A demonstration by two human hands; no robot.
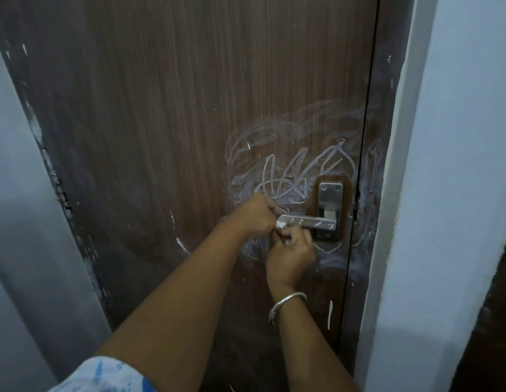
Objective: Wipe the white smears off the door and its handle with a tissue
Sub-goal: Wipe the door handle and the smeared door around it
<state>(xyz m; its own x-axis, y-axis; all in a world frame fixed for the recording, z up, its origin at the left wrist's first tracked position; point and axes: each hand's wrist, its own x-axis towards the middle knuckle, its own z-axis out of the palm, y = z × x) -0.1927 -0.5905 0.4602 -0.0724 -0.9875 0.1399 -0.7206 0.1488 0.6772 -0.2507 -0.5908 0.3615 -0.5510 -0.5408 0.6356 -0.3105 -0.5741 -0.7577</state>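
A brown wood-grain door (167, 114) fills the view, with white scribbled smears (285, 171) above and around its metal lever handle (314, 222). The lever also carries white streaks. My left hand (257, 215) is closed at the free end of the lever, pinching a small white tissue (280, 223) against it. My right hand (291, 254), with a silver bangle on the wrist, is closed just below the lever and touches the same tissue. How the two hands share the tissue is partly hidden by the fingers.
The handle's steel backplate (330, 199) sits near the door's right edge. A dark door frame (376, 154) and a pale blue wall (458, 165) stand on the right. Another pale wall (17, 193) borders the left. More faint smears (328, 256) lie below the handle.
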